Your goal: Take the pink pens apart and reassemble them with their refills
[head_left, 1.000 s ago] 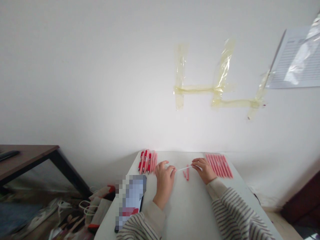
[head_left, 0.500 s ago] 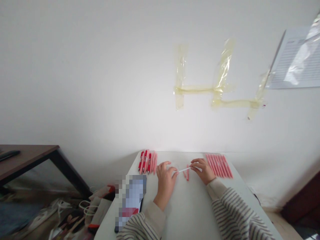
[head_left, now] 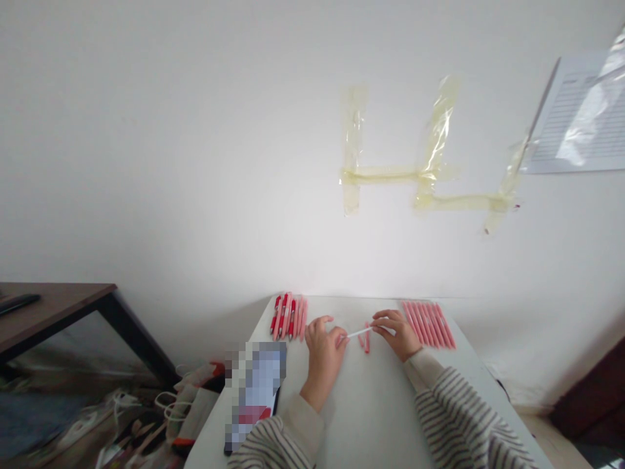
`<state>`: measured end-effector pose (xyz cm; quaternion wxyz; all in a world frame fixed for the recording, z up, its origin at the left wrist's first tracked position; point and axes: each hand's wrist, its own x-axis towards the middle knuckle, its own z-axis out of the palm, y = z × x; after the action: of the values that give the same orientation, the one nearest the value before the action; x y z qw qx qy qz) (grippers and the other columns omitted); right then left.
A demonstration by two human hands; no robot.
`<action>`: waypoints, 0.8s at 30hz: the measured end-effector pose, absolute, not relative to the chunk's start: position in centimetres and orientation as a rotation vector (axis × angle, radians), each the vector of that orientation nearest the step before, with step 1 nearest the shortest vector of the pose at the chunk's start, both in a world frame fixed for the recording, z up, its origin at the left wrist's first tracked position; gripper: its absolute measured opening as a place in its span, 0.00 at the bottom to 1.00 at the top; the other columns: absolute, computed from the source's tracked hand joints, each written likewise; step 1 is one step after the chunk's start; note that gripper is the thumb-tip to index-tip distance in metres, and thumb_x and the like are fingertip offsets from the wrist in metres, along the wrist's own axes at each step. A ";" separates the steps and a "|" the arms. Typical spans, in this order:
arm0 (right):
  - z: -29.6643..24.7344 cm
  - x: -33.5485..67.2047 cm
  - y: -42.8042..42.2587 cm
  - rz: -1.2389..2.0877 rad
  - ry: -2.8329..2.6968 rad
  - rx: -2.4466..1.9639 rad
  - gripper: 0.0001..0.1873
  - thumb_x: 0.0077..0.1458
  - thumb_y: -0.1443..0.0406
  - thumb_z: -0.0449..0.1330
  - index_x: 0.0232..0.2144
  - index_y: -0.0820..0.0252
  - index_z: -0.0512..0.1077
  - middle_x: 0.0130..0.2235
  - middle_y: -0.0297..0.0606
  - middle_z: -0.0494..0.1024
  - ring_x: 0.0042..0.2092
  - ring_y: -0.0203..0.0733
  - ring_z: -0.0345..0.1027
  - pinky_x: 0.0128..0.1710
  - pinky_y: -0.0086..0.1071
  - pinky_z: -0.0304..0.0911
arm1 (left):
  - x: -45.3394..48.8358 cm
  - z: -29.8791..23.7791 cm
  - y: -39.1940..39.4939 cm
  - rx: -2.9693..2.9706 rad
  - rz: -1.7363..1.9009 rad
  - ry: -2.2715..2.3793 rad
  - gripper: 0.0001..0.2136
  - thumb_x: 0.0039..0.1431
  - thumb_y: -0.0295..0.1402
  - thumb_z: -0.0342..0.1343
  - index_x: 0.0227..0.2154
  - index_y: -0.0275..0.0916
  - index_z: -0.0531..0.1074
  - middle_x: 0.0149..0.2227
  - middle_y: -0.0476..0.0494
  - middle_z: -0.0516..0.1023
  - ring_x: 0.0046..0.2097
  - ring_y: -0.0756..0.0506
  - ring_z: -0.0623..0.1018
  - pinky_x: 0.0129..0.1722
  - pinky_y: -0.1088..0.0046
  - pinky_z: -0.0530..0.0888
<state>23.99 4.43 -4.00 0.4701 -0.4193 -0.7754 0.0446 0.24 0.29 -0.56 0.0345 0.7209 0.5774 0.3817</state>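
Note:
My left hand (head_left: pixel 322 355) and my right hand (head_left: pixel 396 332) hover over a small white table (head_left: pixel 371 417). Both pinch a thin white refill stick (head_left: pixel 359 333), one hand at each end. Under the stick lie a couple of short pink pen parts (head_left: pixel 365 341) on the table. A row of red and pink pens (head_left: pixel 289 316) lies at the far left of the table. A row of pink pen barrels (head_left: pixel 428 322) lies at the far right, just beyond my right hand.
A phone with a blurred screen (head_left: pixel 256 391) lies at the table's left edge. A dark wooden table (head_left: pixel 53 309) stands to the left, with bags and cords on the floor (head_left: pixel 161 417). Tape strips (head_left: pixel 420 176) and a paper sheet (head_left: pixel 581 117) hang on the white wall.
My left hand has shifted slightly right along the white stick. The right hand has barely moved.

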 end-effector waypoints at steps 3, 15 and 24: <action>-4.0 23.9 4.4 0.112 -1.903 -1.024 0.10 0.62 0.57 0.60 0.38 0.48 0.81 0.41 0.41 0.81 0.46 0.48 0.73 0.48 0.48 0.71 | 0.3 -0.6 0.2 2.216 1.181 1.767 0.04 0.55 0.32 0.61 0.31 0.46 0.80 0.51 0.44 0.71 0.56 0.40 0.65 0.60 0.54 0.61; -5.0 24.3 4.8 0.110 -1.846 -1.188 0.19 0.61 0.58 0.58 0.54 0.51 0.73 0.43 0.41 0.81 0.47 0.48 0.73 0.49 0.48 0.71 | 0.2 -0.3 0.1 2.234 1.239 1.858 0.04 0.58 0.30 0.55 0.31 0.41 0.75 0.51 0.42 0.71 0.56 0.40 0.67 0.58 0.53 0.63; -6.1 24.2 5.0 0.085 -1.935 -1.243 0.15 0.58 0.61 0.61 0.47 0.52 0.78 0.44 0.44 0.79 0.48 0.51 0.71 0.50 0.48 0.70 | 0.5 -0.4 -0.4 2.244 1.118 1.990 0.02 0.53 0.28 0.57 0.28 0.40 0.74 0.50 0.42 0.72 0.56 0.40 0.66 0.60 0.52 0.60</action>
<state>24.20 4.98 -6.08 0.4080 -0.4932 -0.7675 0.0337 0.48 -0.40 -0.44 -0.0299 0.7007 0.6215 0.3492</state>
